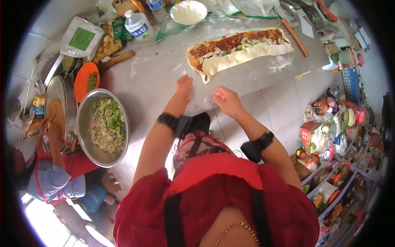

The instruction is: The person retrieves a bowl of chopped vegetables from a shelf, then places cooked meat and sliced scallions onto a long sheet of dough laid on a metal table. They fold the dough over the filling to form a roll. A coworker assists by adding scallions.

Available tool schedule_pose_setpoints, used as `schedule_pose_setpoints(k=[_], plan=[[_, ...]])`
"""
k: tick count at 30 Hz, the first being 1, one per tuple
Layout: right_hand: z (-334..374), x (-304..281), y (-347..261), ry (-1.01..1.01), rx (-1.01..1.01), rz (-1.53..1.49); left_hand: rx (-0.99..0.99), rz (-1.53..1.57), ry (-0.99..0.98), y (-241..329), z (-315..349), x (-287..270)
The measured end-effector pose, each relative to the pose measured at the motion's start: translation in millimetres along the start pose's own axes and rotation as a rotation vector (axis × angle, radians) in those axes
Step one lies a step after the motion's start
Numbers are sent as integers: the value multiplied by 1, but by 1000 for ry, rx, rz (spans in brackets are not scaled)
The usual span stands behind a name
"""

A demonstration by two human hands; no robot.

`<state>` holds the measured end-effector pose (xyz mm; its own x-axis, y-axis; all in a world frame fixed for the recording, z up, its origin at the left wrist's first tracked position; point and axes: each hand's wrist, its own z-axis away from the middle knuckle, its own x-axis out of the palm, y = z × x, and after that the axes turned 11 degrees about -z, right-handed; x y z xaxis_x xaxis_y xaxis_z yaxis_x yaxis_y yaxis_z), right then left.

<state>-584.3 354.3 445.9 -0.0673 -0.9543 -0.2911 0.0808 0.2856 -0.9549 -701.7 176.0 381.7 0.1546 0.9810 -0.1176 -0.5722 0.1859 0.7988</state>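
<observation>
A long strip of dough [247, 57] lies across the metal table, its near edge folded partly over a filling. Reddish-brown paste and pale and green chopped pieces show along the uncovered far side. My left hand [184, 87] is at the table's near edge, just below the dough's left end, fingers curled in and holding nothing visible. To its right, my right hand [227, 101] hovers by the same edge with fingers loosely closed and no object showing in them. Neither hand touches the dough.
A steel bowl [85, 138] of chopped vegetables and an orange bowl [78, 84] stand left. Behind are a white bowl [188, 3] and a plastic bottle [138, 25]. A rolling pin [295, 38] lies right of the dough. Another person [51, 177] works at far left; crowded shelves [329, 193] stand right.
</observation>
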Motion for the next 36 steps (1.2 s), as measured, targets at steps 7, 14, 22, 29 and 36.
schedule_pose_setpoints(k=[7,14,22,29,36], plan=[[-105,39,33,4,34,464,-28,-165,269,31,-80,41],[-128,-6,21,-216,42,310,416,-651,526,31,-49,72],[-212,-26,14,-467,-366,234,450,-814,502,32,-33,100],[-193,-98,31,-457,-419,183,529,-997,444,38,-65,99],[-172,-174,56,-430,-476,429,628,-907,342,49,-34,78]])
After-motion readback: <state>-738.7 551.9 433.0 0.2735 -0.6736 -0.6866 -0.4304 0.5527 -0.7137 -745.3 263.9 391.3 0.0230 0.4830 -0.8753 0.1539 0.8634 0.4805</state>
